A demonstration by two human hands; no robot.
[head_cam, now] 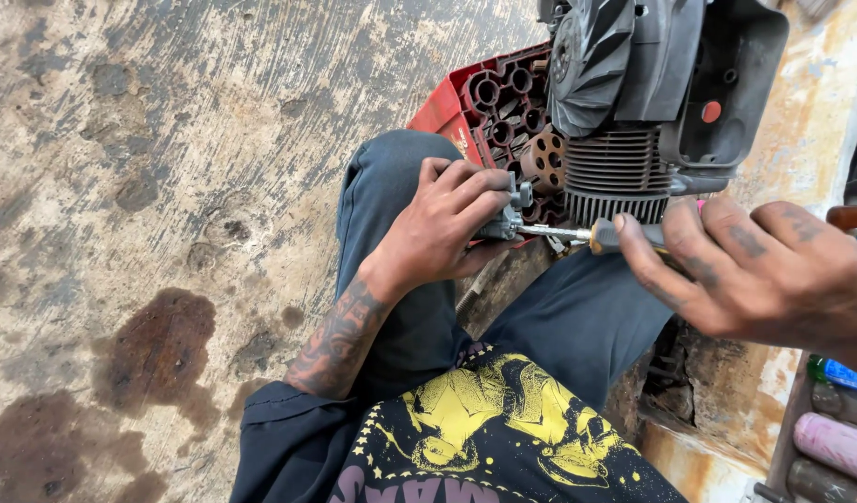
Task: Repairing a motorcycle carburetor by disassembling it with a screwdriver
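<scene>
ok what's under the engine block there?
The finned engine block sits on a red plastic crate, its round cells visible on the left. The rest of the crate is hidden by the engine, the left hand and the knee.

Tattooed forearm (340, 340), dark trousers (578, 317), printed shirt (489, 433)

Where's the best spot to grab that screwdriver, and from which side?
Grip the screwdriver by its dark handle, coming from the right end, as the right hand does. It lies roughly level, tip pointing left into the small metal part in the left hand.
</scene>
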